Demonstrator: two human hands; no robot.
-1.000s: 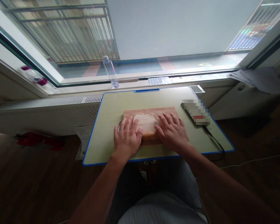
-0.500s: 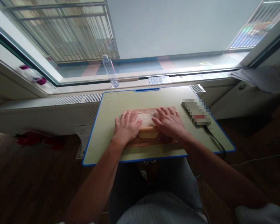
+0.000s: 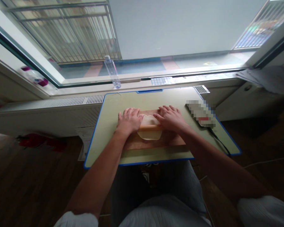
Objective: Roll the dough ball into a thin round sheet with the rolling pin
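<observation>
A wooden rolling pin (image 3: 150, 127) lies crosswise over a thin, pale sheet of dough (image 3: 149, 135). Beneath the dough is a reddish-brown wooden board (image 3: 153, 144). My left hand (image 3: 129, 120) rests on the pin's left end, palm down, fingers stretched forward and not wrapped round it. Over the right end lies my right hand (image 3: 170, 118), likewise flat with its fingers spread. Both ends of the pin are hidden under my hands; only its middle shows. The dough shows in front of and behind the pin, with an uneven far edge.
The board sits on a pale green tabletop (image 3: 113, 126) with a blue rim. A phone-like device (image 3: 200, 115), partly blurred out, lies on its right side with a black cable (image 3: 217, 138). A clear bottle (image 3: 113, 72) stands on the windowsill behind.
Both hands and the rolling pin have shifted slightly away from me, toward the window. More dough now shows on the near side of the pin.
</observation>
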